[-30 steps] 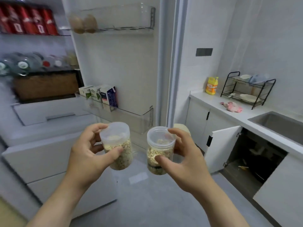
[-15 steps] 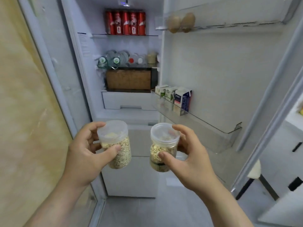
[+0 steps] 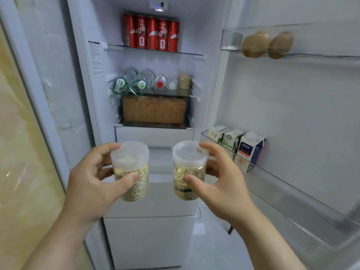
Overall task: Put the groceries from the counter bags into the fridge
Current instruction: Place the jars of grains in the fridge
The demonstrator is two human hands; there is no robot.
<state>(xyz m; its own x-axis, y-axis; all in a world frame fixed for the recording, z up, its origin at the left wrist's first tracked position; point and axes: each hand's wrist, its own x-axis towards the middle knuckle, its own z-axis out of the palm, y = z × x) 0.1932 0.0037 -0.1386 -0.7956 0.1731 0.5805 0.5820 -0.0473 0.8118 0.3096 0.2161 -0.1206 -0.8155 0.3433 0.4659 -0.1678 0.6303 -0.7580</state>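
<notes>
Closest to the camera, before the open fridge (image 3: 148,240), two hands are raised side by side, each holding a clear plastic jar with a translucent lid. The left hand (image 3: 91,184) grips the left jar (image 3: 131,172), thumb across its front and fingers curled behind; it holds pale oat-like flakes. The right hand (image 3: 224,184) grips the right jar (image 3: 189,170) likewise; its flakes sit above a dark band low down. Both jars are upright in the air, near each other but apart.

Behind them is a white drawer (image 3: 153,136), and above it a brown block (image 3: 153,109) fills the shelf. On the next shelf up, bottles (image 3: 136,80) lie with their caps forward, and a small jar (image 3: 184,81) stands at the right end. Five red cans (image 3: 152,34) line the front edge of the top shelf.

On the door, cartons (image 3: 235,141) stand at the left end of the lower bin, and brown rounded items (image 3: 266,44) sit in the upper bin.
</notes>
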